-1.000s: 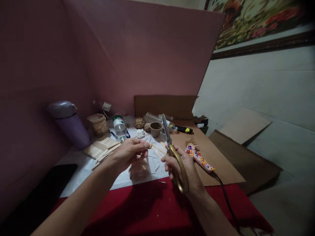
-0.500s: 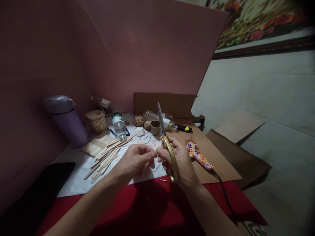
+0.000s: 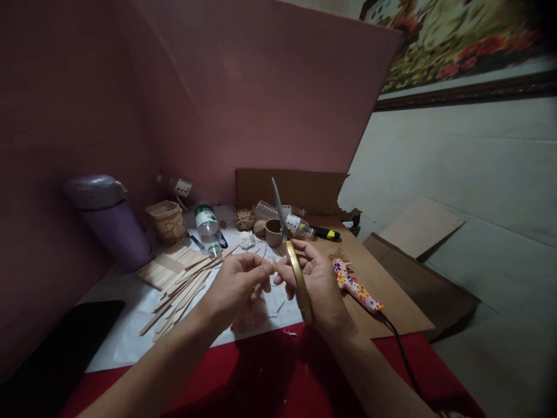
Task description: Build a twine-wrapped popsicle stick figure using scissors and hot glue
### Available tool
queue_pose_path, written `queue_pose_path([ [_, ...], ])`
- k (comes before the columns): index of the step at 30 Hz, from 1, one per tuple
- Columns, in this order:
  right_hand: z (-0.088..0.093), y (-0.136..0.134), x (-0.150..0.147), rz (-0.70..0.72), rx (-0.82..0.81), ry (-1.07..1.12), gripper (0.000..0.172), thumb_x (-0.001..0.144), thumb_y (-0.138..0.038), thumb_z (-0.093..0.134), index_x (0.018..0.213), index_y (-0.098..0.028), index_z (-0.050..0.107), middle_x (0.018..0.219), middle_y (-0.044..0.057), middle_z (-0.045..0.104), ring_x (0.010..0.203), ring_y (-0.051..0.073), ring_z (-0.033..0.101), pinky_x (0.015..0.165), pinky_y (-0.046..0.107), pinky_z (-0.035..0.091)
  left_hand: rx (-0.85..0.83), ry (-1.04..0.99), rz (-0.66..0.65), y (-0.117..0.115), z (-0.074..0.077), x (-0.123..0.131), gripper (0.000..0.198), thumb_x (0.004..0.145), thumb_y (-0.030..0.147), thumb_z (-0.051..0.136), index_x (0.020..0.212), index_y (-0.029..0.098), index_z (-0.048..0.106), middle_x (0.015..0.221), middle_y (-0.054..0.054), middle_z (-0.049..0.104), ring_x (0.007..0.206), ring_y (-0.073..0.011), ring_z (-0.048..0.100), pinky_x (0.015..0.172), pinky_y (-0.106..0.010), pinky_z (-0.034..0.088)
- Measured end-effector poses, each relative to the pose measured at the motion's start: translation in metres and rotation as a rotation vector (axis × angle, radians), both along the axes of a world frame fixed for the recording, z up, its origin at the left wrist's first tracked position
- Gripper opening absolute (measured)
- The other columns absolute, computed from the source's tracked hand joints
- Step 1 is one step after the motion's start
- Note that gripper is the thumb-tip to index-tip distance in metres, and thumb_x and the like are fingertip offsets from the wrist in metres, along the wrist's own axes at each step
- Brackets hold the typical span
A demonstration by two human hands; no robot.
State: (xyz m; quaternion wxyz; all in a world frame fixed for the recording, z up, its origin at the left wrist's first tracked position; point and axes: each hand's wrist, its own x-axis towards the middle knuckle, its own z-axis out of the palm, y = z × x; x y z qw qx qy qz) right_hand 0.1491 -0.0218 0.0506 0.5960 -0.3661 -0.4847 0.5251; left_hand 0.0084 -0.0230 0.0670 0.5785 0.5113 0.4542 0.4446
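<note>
My right hand (image 3: 319, 284) is closed around a pair of scissors (image 3: 297, 276) with gold-coloured handles, the grey blades pointing up and away from me. Its thumb and forefinger reach out toward my left hand (image 3: 243, 278), which is closed in a pinch. A small pale piece (image 3: 272, 265) shows between the fingertips of both hands; its kind is too small to make out. Beyond the hands stands a short brown cardboard ring (image 3: 274, 233). Below them, white paper (image 3: 130, 342) carries a few pale scraps.
Loose wooden craft sticks (image 3: 185, 299) lie on the left. Behind them are a woven-looking pot (image 3: 166, 223), a plastic bottle (image 3: 208, 229) and twine balls (image 3: 246, 219). A flower-patterned glue gun (image 3: 357, 287) with a black cord rests on cardboard (image 3: 391, 302) at right. A purple tumbler (image 3: 115, 232) stands far left.
The scissors have tilted slightly to the left with my right hand. Both hands stay fingertip to fingertip, and the pale piece between them shows more. The camera view has shifted a little.
</note>
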Motion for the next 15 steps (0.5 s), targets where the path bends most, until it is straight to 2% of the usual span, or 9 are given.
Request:
queue_pose_path([
  [3,-0.003,0.003,0.002,0.029,-0.014,-0.01,0.042,0.069,-0.021,0.074,0.105,-0.018,0.053,0.068,-0.005,0.062,0.044,0.008,0.056,0.033,0.015,0.042,-0.026,-0.074,-0.014,0.003,-0.006,-0.004,0.024,0.069,0.032,0.07,0.06,0.013,0.058,0.05,0.001,0.056,0.042,-0.0048,0.04,0.042,-0.017,0.027],
  [7,-0.012,0.007,0.004,-0.073,-0.008,-0.03,0.048,0.063,-0.016,0.076,0.106,-0.019,0.054,0.073,-0.004,0.064,0.052,0.009,0.059,0.036,0.014,0.04,-0.086,-0.162,-0.01,0.005,-0.017,-0.006,0.026,0.068,0.034,0.073,0.061,0.013,0.058,0.051,0.002,0.055,0.042,-0.005,0.04,0.041,-0.018,0.026],
  [9,-0.015,0.006,0.004,-0.081,-0.024,-0.034,0.051,0.06,-0.015,0.077,0.106,-0.019,0.054,0.074,-0.004,0.064,0.055,0.009,0.06,0.038,0.014,0.04,-0.117,-0.19,0.0,0.005,-0.02,-0.006,0.026,0.068,0.034,0.073,0.062,0.014,0.058,0.05,0.002,0.055,0.041,-0.005,0.04,0.04,-0.018,0.026],
  [15,-0.01,-0.003,-0.001,-0.021,-0.015,-0.006,0.043,0.066,-0.018,0.075,0.105,-0.019,0.056,0.07,-0.004,0.062,0.051,0.008,0.055,0.038,0.016,0.038,-0.068,-0.12,-0.012,0.001,-0.022,-0.004,0.027,0.07,0.037,0.072,0.062,0.014,0.06,0.049,0.002,0.054,0.037,-0.0048,0.039,0.038,-0.018,0.028],
])
